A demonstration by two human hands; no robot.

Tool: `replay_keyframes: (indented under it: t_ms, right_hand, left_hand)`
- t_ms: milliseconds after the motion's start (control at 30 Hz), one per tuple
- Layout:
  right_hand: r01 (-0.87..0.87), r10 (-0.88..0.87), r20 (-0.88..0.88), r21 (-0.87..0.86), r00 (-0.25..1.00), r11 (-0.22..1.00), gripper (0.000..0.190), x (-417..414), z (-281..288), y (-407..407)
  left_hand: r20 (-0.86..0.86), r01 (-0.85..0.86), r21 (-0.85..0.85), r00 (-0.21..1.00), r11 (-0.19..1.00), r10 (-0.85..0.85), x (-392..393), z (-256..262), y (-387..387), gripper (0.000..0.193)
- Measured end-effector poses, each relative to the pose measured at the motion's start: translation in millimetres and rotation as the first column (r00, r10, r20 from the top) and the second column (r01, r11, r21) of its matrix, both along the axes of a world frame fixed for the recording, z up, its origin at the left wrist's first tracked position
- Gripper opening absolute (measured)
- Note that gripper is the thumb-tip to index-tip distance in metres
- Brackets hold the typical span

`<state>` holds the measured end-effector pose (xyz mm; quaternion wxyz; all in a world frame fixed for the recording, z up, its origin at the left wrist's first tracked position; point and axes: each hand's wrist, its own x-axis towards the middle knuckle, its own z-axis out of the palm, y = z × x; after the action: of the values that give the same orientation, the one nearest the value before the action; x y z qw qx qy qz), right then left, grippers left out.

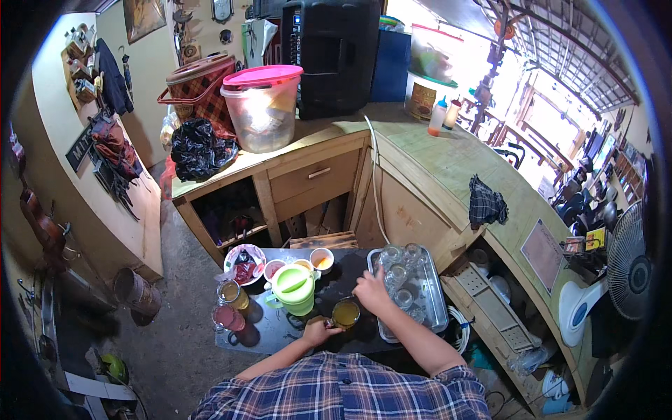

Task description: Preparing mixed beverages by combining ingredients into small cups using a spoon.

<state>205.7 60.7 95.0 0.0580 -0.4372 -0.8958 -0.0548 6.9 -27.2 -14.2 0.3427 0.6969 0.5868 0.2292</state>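
Note:
My left hand (318,333) grips a glass mug (346,314) holding a yellow-green drink, just above the dark tabletop (336,344). My right hand (371,290) hovers by the left rim of a clear plastic tray (440,294), its fingers apart and nothing visible in them. Inside that tray stand several empty glass mugs (397,274). Left of the held mug is a lidded green pitcher (293,294). Farther left are a mug of yellowish drink (233,295) and another of pink drink (227,318).
Behind the pitcher sit small cups (322,260) and a patterned bowl (244,263) with dark and red contents. A wooden counter (420,152) wraps around the table, carrying a pink-lidded bucket (261,110), a black speaker (336,58) and a crumpled cloth (485,202). A fan (630,262) stands right.

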Motion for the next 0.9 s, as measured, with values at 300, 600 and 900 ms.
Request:
replay_keyframes:
  t_ms: [300, 600, 900]
  right_hand:
    - [0.396, -0.436, 0.003, -0.424, 0.900, 0.814, 0.024, 42.5, 12.7, -85.9]
    - [-0.201, -0.644, -0.443, -0.887, 0.623, 0.415, 0.017, 38.2, -49.4, -116.6]
    - [-0.277, -0.688, -0.327, -0.942, 0.648, 0.188, 0.017, 32.6, -31.6, -121.1]
  left_hand:
    - [0.055, -0.017, 0.016, 0.998, 1.000, 0.016, -1.0, -4.6, -0.9, 0.060]
    - [0.040, -0.006, 0.064, 0.999, 0.998, 0.004, -2.4, -21.9, 1.1, 0.052]
    - [0.093, 0.013, 0.034, 0.996, 0.999, -0.016, -4.8, -21.7, -0.4, 0.049]
